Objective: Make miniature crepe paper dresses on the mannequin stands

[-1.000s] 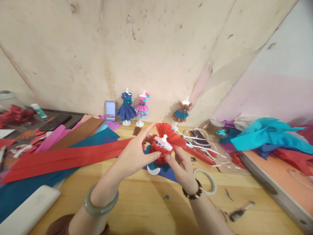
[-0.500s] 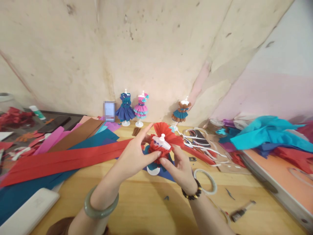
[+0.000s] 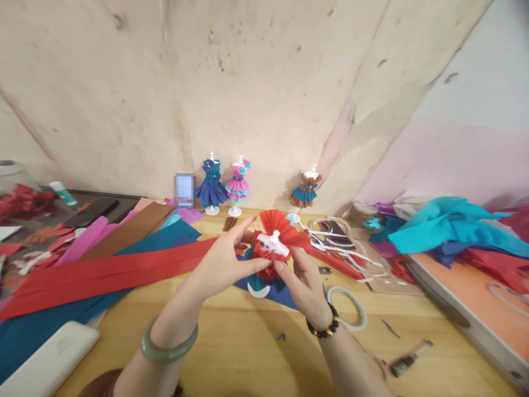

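Over the middle of the wooden table [image 3: 231, 353] I hold a small white mannequin [image 3: 273, 243] dressed in pleated red crepe paper [image 3: 278, 225]. My left hand [image 3: 225, 262], with a green bangle on its wrist, grips the mannequin's left side, thumb pressed on the red paper and forefinger stretched out. My right hand [image 3: 301, 278], with a dark bead bracelet, pinches the red paper at the lower right. The mannequin's teal skirt and round white base [image 3: 258, 289] show below my fingers.
Three finished paper-dressed mannequins [image 3: 211, 184] [image 3: 237, 184] [image 3: 306, 190] stand by the wall. Long red [image 3: 107, 270], teal, brown and pink paper strips lie left. A tape ring [image 3: 349, 306], white ribbon [image 3: 343, 242], a white box [image 3: 45, 364], a small tool [image 3: 409, 358] and heaped turquoise paper [image 3: 450, 229] surround me.
My hands have stayed on the mannequin, sinking slightly. My right fingers have shifted a little on the red paper.
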